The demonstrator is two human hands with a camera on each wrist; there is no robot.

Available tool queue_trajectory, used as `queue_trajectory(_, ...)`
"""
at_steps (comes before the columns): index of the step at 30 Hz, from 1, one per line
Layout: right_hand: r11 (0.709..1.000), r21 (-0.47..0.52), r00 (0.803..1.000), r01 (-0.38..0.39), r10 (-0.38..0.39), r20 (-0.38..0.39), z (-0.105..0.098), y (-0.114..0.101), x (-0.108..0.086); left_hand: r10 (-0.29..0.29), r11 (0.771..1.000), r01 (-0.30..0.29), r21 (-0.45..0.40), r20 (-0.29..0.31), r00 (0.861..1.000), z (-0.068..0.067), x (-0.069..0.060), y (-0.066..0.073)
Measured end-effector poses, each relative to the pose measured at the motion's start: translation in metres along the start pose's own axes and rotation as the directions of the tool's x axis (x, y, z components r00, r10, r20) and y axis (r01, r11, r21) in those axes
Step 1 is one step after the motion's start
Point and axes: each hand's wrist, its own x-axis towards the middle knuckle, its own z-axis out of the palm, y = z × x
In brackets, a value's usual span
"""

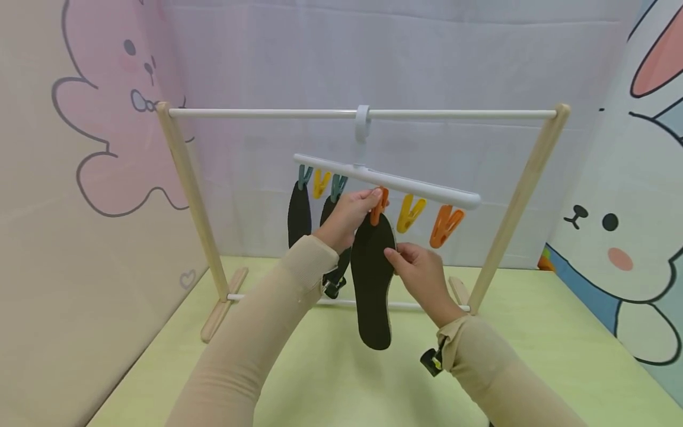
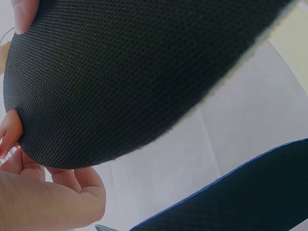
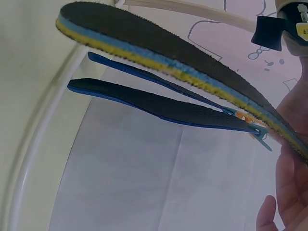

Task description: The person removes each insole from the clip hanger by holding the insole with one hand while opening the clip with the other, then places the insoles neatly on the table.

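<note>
A black shoe insole (image 1: 373,281) hangs upright below an orange clothespin (image 1: 380,206) on a white clip hanger (image 1: 416,184). My left hand (image 1: 349,216) pinches that clothespin between thumb and fingers, at the insole's upper end. On the insole's right edge, my right hand (image 1: 421,276) grips with the thumb in front; its other fingertips are partly hidden. In the right wrist view the insole (image 3: 159,57) shows a blue and yellow layered edge. Two blue-edged black insoles (image 1: 300,216) hang to the left from teal clothespins (image 1: 338,187); my left arm partly covers one.
The hanger hooks by a grey-white hook (image 1: 362,123) over the white bar (image 1: 267,112) of a wooden-legged rack (image 1: 520,207). It tilts down to the right. A yellow clothespin (image 1: 410,213) and another orange clothespin (image 1: 446,226) hang right of the hands. A pale green table (image 1: 331,373) lies below.
</note>
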Motion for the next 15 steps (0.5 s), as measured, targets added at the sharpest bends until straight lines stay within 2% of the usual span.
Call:
queue_trajectory(8,0.996,0.077,0.998,-0.047,0.050,-0.047,0.0090,0.0062,-0.0049,0.006,1.000,-0.007,0.014,0.038,0.999,-0.0001,-0.0020,0.0010)
queue_trajectory(15,0.999,0.037,0.998,-0.014,0.017,-0.057,0.0090,0.0067,-0.0059,-0.004,0.999,0.002,0.052,0.039,0.999,-0.0046,-0.0019,0.0050)
